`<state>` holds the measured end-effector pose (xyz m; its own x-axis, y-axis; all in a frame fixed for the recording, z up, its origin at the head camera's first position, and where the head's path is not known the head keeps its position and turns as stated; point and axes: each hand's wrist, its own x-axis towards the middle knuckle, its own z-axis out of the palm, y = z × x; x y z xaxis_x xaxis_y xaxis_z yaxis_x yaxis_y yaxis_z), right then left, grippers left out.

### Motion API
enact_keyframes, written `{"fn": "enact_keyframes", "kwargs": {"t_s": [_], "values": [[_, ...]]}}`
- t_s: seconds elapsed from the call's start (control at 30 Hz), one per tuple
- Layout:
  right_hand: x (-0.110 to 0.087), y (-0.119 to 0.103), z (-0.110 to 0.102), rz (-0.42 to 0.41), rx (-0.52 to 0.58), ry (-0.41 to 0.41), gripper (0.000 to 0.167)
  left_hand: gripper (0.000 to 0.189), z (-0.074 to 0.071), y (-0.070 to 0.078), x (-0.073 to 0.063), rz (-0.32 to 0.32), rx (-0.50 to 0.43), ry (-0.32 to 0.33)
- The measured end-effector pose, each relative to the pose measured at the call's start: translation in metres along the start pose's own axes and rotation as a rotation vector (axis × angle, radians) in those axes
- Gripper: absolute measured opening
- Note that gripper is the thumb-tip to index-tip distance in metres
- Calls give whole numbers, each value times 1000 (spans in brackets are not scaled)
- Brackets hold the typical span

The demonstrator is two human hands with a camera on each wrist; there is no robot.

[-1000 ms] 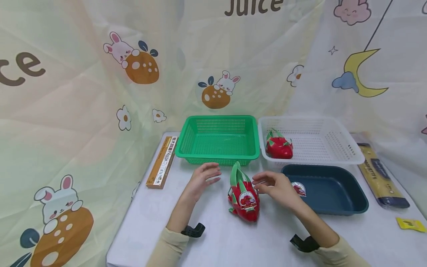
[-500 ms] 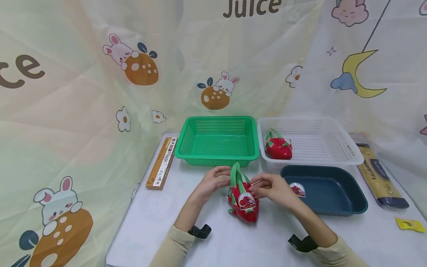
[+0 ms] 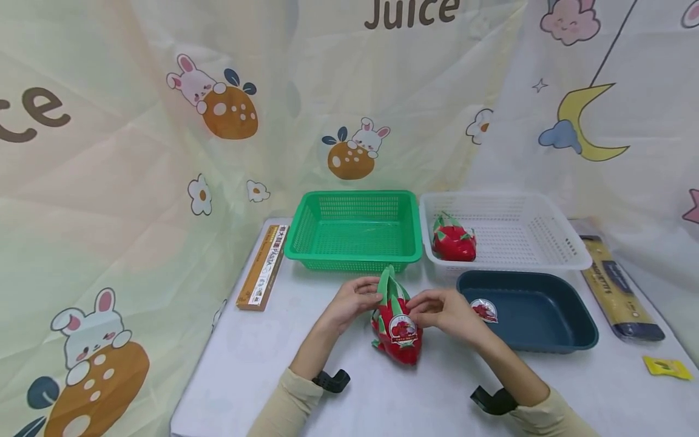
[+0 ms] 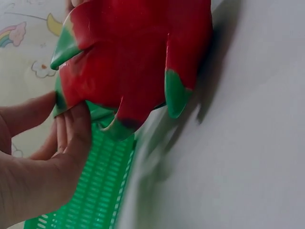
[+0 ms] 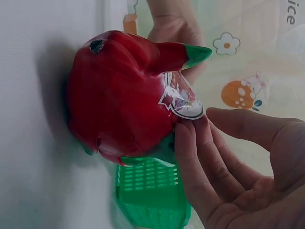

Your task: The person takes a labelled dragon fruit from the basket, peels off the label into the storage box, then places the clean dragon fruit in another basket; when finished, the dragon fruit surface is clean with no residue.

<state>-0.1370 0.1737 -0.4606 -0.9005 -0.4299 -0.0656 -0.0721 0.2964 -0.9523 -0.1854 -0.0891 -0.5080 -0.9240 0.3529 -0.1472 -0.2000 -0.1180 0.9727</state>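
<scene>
A model dragon fruit [image 3: 400, 340], red with green leaf tips, lies on the white tablecloth with a round printed sticker [image 3: 403, 331] on its upper side. My left hand [image 3: 352, 301] steadies it from the left; in the left wrist view, thumb and fingers pinch a green-tipped scale [image 4: 59, 98]. From the right, my right hand [image 3: 445, 312] reaches the fruit's upper side. The right wrist view has its thumb and fingertips pinching at the edge of the sticker [image 5: 188, 109].
Behind stand a green basket [image 3: 355, 265] and a white basket [image 3: 513, 264] with another dragon fruit [image 3: 454, 244]. A dark blue tray [image 3: 530, 321] has a round sticker [image 3: 484, 310] at its left. Pasta box [image 3: 263, 267], spaghetti pack [image 3: 621, 288] and yellow packet [image 3: 667, 367] lie at the sides.
Both hands have closed in on the dragon fruit: the left came rightward to its leaves, the right came to the sticker's edge. The fruit has stayed nearly in place.
</scene>
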Motion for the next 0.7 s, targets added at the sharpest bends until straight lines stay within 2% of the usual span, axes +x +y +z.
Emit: {"fn": "enact_keyframes", "kwargs": {"t_s": [0.27, 0.47, 0.7], "values": [[1, -3, 2, 13, 1, 14, 27, 48, 5, -4, 3, -16, -92, 93], [2, -5, 6, 34, -58, 74, 22, 45, 7, -6, 6, -22, -135, 126], [4, 1, 8, 46, 78, 44, 26, 45, 10, -8, 5, -29, -139, 149]]}}
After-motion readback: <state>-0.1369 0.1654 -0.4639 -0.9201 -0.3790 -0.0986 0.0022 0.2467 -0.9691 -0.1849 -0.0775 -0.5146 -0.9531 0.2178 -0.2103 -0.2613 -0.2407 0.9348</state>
